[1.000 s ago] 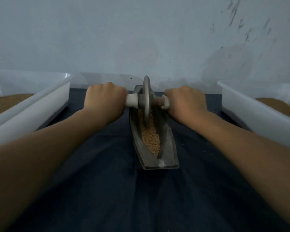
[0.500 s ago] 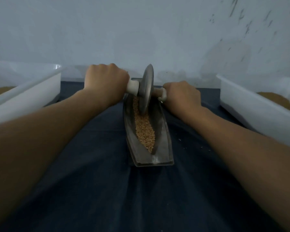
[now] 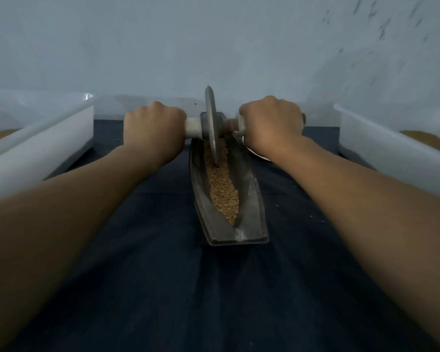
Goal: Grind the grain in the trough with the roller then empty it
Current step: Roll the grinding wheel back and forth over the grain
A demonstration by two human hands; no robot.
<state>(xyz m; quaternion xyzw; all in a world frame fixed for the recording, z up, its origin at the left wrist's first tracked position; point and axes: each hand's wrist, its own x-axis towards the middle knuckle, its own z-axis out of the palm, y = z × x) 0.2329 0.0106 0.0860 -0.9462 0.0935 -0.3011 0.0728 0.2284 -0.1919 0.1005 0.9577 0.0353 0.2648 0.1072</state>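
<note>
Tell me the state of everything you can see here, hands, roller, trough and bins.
Trough: flat on the cloth, not yet emptied.
Grain: lies along the trough's groove.
Roller: upright, disc edge down in the grain at the trough's far end.
Left hand: grips the roller's left handle.
Right hand: grips its right handle.
Left bin: open, brown grain inside.
Right bin: open, brown grain inside.

No text, label, brand, number or sign can be read. The trough (image 3: 252, 219) and the roller (image 3: 210, 115) bear no writing, and neither do the left bin (image 3: 48, 148), the right bin (image 3: 391, 153) or the wall (image 3: 214, 41). The dark marks (image 3: 381, 26) on the wall are blurred specks, not letters.
</note>
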